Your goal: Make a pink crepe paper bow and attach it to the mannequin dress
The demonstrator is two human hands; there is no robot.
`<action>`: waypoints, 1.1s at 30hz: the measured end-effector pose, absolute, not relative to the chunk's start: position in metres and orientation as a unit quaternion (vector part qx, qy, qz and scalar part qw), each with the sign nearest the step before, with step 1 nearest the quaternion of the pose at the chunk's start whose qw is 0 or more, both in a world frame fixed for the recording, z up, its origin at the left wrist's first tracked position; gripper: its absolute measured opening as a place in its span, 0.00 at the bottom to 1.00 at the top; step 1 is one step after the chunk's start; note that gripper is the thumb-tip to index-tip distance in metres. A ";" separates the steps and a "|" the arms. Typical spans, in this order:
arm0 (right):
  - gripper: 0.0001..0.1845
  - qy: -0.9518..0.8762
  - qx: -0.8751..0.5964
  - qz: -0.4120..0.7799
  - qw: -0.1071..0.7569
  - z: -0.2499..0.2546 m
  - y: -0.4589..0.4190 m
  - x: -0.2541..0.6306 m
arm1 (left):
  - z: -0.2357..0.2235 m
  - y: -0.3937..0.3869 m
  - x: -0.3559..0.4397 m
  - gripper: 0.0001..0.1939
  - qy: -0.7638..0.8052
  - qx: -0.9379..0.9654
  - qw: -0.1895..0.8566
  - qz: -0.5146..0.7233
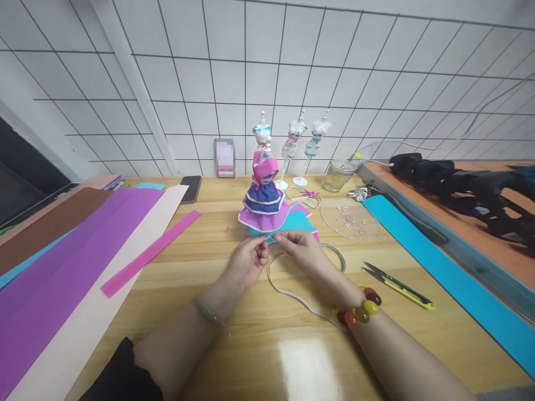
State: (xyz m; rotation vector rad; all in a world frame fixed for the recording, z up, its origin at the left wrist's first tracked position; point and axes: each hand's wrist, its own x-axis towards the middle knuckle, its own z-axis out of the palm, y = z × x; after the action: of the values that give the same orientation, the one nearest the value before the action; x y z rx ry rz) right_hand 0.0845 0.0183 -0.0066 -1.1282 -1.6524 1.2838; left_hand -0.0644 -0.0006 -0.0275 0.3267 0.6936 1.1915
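A small dress form wearing a tiered doll dress (pixel 263 203) in pink, navy and purple stands at the table's middle. Blue fabric (pixel 298 223) with a pale trimmed edge spreads under its skirt. My left hand (pixel 249 259) pinches the near edge of this hem between thumb and forefinger, the other fingers curled. Close beside it, my right hand (pixel 303 249) pinches the same edge from the right. Fingertips cover the exact spot that they grip. A thin white ribbon (pixel 298 295) loops over the table below the right hand, near its coil (pixel 340 256).
Behind stand several white mini dress forms (pixel 295 139), a phone (pixel 224 159) and a glass (pixel 339 175). Yellow-handled thread snips (pixel 399 287) and a clear dish of beads (pixel 350 220) lie right, beside a blue strip (pixel 443 278). Purple sheets (pixel 79 267) and a pink strip (pixel 150 253) lie left.
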 end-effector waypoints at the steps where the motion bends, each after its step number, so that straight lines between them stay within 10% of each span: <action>1: 0.22 -0.649 -0.461 0.483 0.365 -0.004 0.020 0.091 | -0.027 -0.001 -0.064 0.04 0.318 0.149 0.760 0.547; 33: 0.11 -0.727 -0.662 0.094 0.154 -0.006 0.034 0.142 | -0.022 -0.001 -0.062 0.04 0.350 0.148 0.733 0.565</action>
State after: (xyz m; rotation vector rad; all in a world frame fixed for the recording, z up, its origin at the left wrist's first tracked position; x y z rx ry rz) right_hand 0.1418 0.0336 -0.0055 -1.8972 -2.0846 0.2686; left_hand -0.0616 -0.0005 -0.0217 0.3246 0.7690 1.2433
